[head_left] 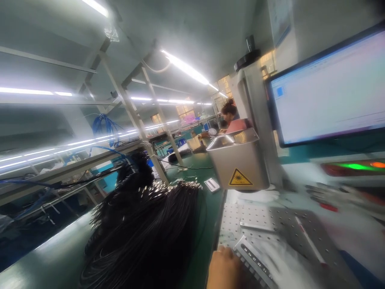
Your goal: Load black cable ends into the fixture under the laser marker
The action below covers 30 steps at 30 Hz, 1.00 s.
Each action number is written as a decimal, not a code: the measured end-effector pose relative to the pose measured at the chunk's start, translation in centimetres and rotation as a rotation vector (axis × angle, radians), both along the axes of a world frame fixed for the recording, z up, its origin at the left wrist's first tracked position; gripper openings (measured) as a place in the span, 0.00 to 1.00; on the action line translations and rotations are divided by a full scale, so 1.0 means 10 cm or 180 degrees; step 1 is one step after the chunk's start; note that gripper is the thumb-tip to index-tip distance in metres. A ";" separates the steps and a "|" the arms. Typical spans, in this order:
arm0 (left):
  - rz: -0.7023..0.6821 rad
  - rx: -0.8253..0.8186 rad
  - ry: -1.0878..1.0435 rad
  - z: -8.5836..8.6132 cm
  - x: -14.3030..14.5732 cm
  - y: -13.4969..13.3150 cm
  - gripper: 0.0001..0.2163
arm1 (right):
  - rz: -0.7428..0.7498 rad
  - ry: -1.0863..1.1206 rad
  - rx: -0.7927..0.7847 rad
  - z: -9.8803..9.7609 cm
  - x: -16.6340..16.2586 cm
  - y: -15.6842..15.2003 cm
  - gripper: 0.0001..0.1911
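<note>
The slotted metal fixture (254,261) lies at the near edge of the perforated plate (270,224), just below the laser head (239,160) with its yellow warning label. One of my hands (224,267) rests against the fixture's left end, low in view; which hand it is I cannot tell, and the fingers are blurred and cut off by the edge (so whether they grip the fixture or only touch it I cannot say). The other hand is out of sight. My head is turned and tilted, so everything smears. I judge the risk is a nudge: pressing while not looking squarely could slide the fixture out of line under the laser head. The heap of black cables (141,233) on the green bench (45,261) lies just beside my wrist and could snag.
</note>
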<state>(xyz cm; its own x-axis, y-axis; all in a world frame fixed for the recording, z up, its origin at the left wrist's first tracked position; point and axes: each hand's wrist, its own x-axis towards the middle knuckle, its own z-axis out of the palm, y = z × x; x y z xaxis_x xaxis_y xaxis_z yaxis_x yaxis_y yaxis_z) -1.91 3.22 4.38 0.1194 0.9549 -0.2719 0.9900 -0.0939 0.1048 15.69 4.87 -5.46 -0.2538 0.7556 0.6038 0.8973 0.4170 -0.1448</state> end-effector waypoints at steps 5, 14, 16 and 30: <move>0.0154 0.0246 -0.0123 -0.36 0.06 0.15 0.17 | -0.0363 -0.0059 -0.0539 0.05 -0.37 0.22 0.18; 0.0268 -0.0118 0.0269 -0.37 0.14 0.17 0.20 | -0.0090 0.0014 -0.1000 -0.09 -0.37 0.36 0.18; 0.0343 -0.0124 0.0310 -0.31 0.14 0.15 0.20 | -0.0109 0.0038 -0.1019 -0.08 -0.40 0.35 0.18; -0.0021 0.0299 0.0046 -0.52 -0.08 0.07 0.17 | -0.0216 0.0070 -0.0810 -0.01 -0.43 0.28 0.16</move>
